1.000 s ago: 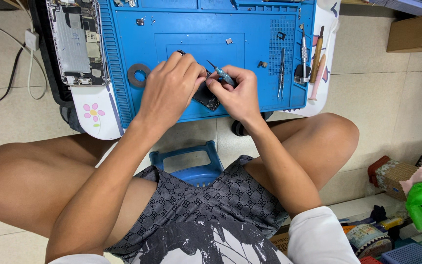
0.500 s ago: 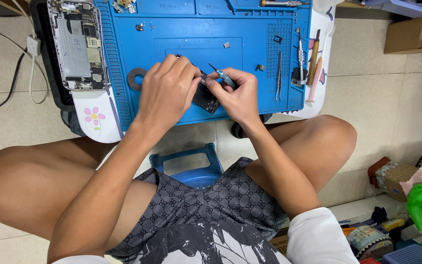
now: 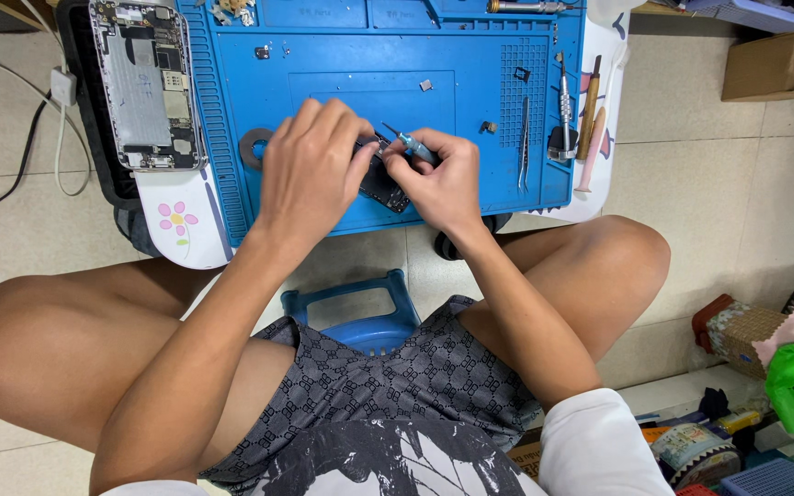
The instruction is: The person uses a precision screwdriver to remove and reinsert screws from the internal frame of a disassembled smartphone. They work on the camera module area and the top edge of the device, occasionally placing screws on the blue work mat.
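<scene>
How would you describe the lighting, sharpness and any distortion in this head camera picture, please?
Head view: light is even and soft, with only faint shadows under the left hand and right hand on the blue work mat; no strong glare; the opened phone and tweezers are sharp; the wide lens bends the floor tiles towards the edges; the small dark part between the hands is mostly hidden.

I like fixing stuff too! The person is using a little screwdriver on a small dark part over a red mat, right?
Not quite: the mat is blue, not red, as the head view shows. The right hand does hold a little screwdriver at the small dark part.
</scene>
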